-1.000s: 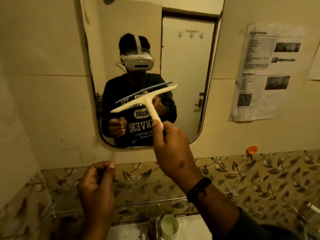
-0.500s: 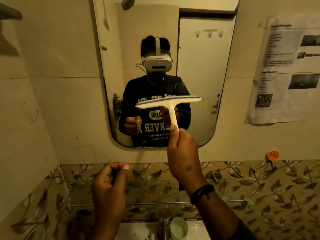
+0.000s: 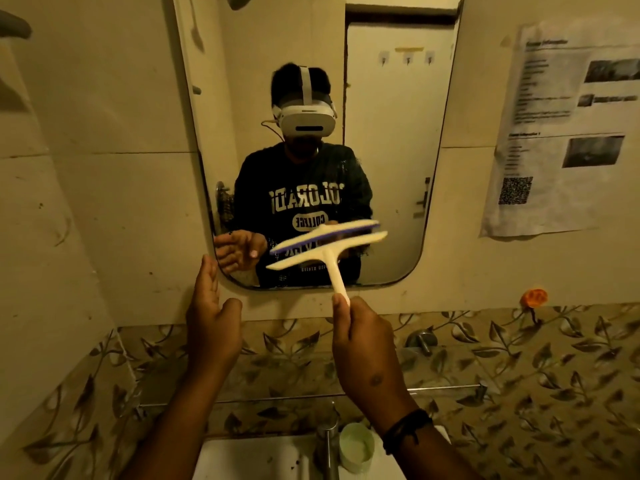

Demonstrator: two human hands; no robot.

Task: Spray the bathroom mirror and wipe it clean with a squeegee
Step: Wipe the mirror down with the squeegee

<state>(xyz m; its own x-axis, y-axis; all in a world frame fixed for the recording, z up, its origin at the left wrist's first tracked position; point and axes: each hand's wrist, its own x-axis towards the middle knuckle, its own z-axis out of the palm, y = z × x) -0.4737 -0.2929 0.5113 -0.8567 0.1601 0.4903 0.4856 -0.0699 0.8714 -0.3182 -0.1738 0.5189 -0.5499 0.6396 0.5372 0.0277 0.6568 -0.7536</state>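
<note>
The rounded wall mirror [image 3: 391, 150] hangs straight ahead and reflects a person in a dark sweatshirt. My right hand [image 3: 367, 351] grips the handle of a white T-shaped squeegee [image 3: 327, 252]. Its blade is tilted, right end higher, close to the lower part of the glass, and its reflection sits just above it. My left hand [image 3: 211, 320] is raised with fingers apart and holds nothing, its fingertips near the mirror's lower left corner. No spray bottle is in view.
A glass shelf on a metal rail [image 3: 277, 396] runs below the mirror, over a white sink [image 3: 256, 459] with a tap [image 3: 327, 441] and a pale green cup [image 3: 356, 448]. A printed sheet [image 3: 561, 133] hangs on the right wall, an orange hook [image 3: 535, 297] below it.
The squeegee has come down to the mirror's lower part and tilted. My left hand has gone from a closed fist to spread fingers and has risen toward the mirror's corner.
</note>
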